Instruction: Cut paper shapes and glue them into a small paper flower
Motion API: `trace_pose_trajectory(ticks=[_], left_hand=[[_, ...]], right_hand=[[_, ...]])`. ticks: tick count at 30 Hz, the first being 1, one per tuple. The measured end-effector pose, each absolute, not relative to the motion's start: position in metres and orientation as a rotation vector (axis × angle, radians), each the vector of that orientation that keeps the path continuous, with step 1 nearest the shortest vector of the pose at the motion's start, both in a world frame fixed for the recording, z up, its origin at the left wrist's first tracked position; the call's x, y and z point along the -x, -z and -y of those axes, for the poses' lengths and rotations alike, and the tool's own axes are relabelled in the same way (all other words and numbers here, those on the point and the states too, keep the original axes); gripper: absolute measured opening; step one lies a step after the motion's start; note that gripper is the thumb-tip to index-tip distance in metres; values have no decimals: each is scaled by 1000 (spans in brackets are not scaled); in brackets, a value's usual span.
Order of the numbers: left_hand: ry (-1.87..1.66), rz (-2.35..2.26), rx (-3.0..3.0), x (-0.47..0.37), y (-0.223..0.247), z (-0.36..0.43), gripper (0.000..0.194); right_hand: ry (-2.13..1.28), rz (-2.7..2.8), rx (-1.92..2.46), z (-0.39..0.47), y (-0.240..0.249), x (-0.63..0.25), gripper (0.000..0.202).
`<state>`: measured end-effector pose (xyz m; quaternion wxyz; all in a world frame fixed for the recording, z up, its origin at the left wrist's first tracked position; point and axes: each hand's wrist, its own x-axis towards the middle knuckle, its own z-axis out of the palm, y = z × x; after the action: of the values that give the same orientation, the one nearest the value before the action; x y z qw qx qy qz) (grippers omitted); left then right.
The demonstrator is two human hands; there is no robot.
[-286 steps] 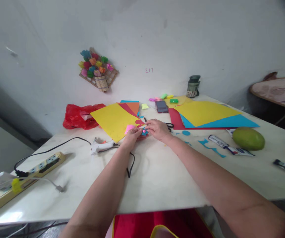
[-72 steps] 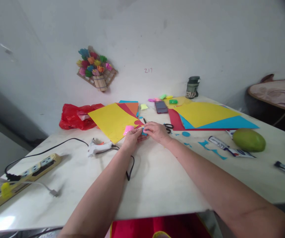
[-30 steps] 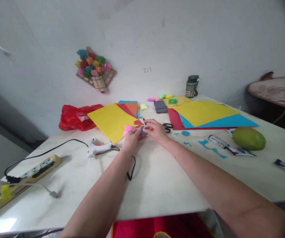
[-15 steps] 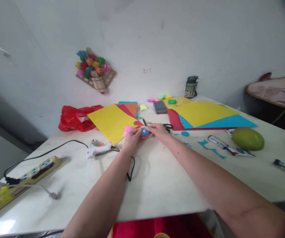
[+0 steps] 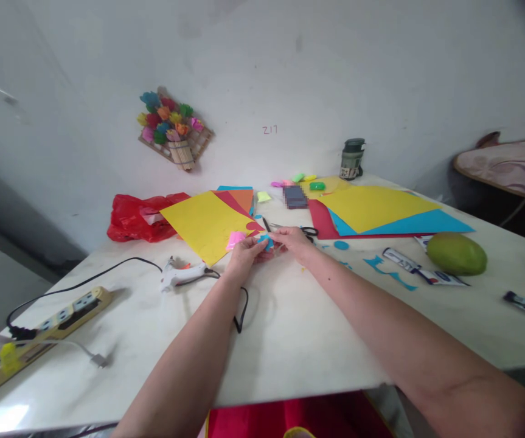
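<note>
Between my two hands is a small blue paper flower [image 5: 266,242]. My left hand [image 5: 246,254] grips it, with the thumb lying over its middle. The fingers of my right hand [image 5: 292,237] are closed at the flower's right edge. A pink packet [image 5: 235,239] lies just beyond my left fingers. Beyond my right hand is a pair of scissors [image 5: 310,232], partly hidden by it. Dark red paper petals [image 5: 253,227] lie at the edge of a yellow sheet [image 5: 212,222].
A white glue gun [image 5: 182,275] lies left, its cord running to a power strip [image 5: 73,313]. At right are blue paper scraps [image 5: 387,271], glue tubes [image 5: 401,261] and a green mango [image 5: 456,255]. Coloured sheets [image 5: 381,207], a phone [image 5: 295,197] and a tumbler [image 5: 352,159] stand or lie farther back.
My left thumb has moved onto the flower's middle, covering the pink dot that showed there before. Both hands stay in nearly the same place.
</note>
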<state>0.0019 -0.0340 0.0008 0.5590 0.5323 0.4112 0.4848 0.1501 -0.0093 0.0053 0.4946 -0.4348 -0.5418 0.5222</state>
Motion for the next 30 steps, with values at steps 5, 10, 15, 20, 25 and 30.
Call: trace_pose_trajectory(ticks=[5,10,15,20,25,30], left_hand=[[-1115,-952,-1254,-2,-5,37,35],[-1097,-959,-1289,-3,-8,39,37],[-1103,-1015,-1324,-5,-9,40,37],[-1108,-1010,-1331,-6,-10,40,39],[-1101,-956,-1213,-1,-8,36,42],[-1063,-874,-1181,4,-6,33,26]], right_hand=[[-1253,1339,1069,9,-7,-151,17],[-1246,1350,1065,8,-5,-150,17],[-1291,1330,1064,11,-7,-149,16],[-1330,1281,1061,12,-9,-149,16],[-1339,1236,1056,12,-9,-149,16],[-1315,1231,1035,10,-7,-150,18]])
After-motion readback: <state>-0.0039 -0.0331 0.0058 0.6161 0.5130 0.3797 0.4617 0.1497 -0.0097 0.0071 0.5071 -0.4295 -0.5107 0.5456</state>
